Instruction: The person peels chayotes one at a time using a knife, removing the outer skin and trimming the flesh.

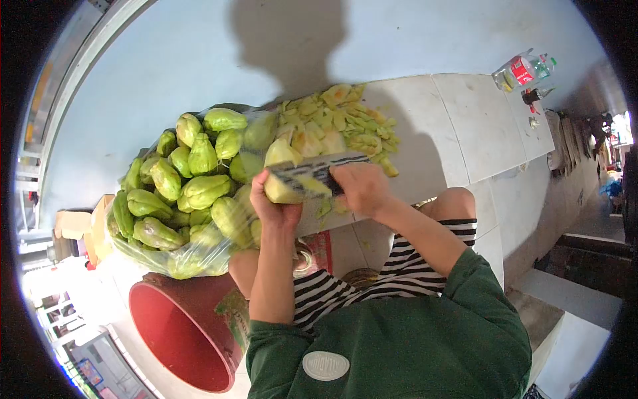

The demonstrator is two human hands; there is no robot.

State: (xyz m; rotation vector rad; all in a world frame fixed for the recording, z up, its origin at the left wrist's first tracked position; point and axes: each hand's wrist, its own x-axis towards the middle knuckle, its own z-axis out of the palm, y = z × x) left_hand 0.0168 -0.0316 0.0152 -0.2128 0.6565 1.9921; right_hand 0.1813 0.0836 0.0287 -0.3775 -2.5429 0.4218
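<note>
My left hand (pixel 271 205) is wrapped round a pale, largely peeled chayote (pixel 282 191). My right hand (pixel 363 187) grips a broad-bladed knife (pixel 311 174); its blade, smeared by motion, lies across the chayote. A strip of peel seems to hang at the blade's lower edge, though blur hides the detail. Behind my hands, a heap of peels and pale chayote pieces (pixel 362 126) covers part of the tiled surface. To the left, several unpeeled green chayotes (pixel 203 156) fill a clear plastic bag (pixel 199 256).
A red bucket (pixel 176 332) lies tipped near my left knee. On the tiled ledge (pixel 458 120) at the back right stand a clear bottle with a red label (pixel 522 70) and a small dark bottle (pixel 531 96). A cardboard box (pixel 100 229) is left of the bag.
</note>
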